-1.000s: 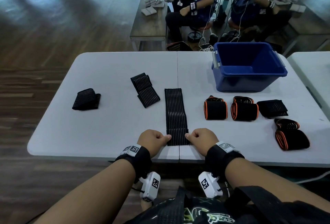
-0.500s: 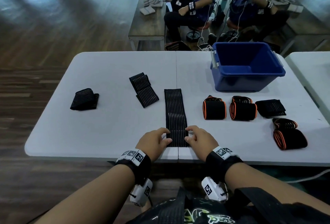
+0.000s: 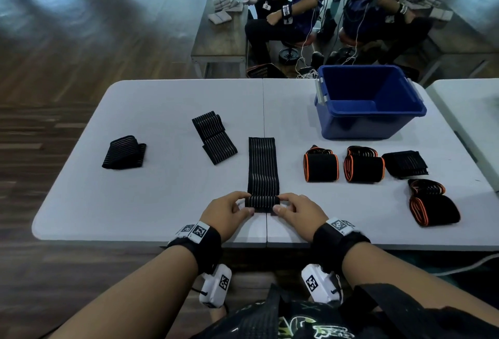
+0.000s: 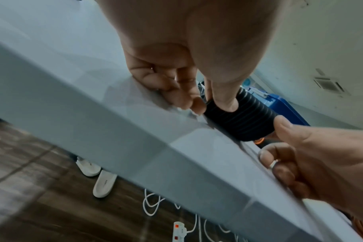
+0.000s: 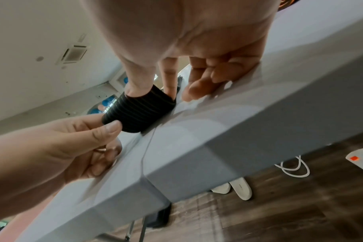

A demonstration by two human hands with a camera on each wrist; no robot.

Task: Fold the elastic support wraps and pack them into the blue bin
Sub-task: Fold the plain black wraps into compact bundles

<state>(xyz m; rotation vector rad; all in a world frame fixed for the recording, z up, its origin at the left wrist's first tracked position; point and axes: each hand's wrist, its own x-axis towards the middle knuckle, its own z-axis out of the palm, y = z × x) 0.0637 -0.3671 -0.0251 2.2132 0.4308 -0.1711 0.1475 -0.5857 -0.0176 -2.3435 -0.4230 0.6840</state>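
Observation:
A long black striped elastic wrap [image 3: 262, 168] lies flat, running away from me on the white table [image 3: 151, 198]. Its near end is rolled over into a short fold [image 3: 262, 201]. My left hand [image 3: 229, 210] pinches the fold's left edge and my right hand [image 3: 295, 210] pinches its right edge. The wrist views show thumb and forefinger of each hand on the rolled end [image 4: 238, 117] [image 5: 138, 109]. The blue bin [image 3: 367, 103] stands at the far right; what I see of its inside holds nothing.
Two black wraps [image 3: 124, 153] [image 3: 214, 137] lie to the left. Orange-edged rolled wraps [image 3: 321, 164] [image 3: 363, 166] [image 3: 432, 205] and a folded black one [image 3: 405, 163] lie right, below the bin. Seated people work at tables beyond. Cables and a power strip [image 4: 179, 230] lie on the floor.
Both hands moved forward along the wrap, turning its near end over into a short rolled fold. The flat stretch of wrap is now shorter.

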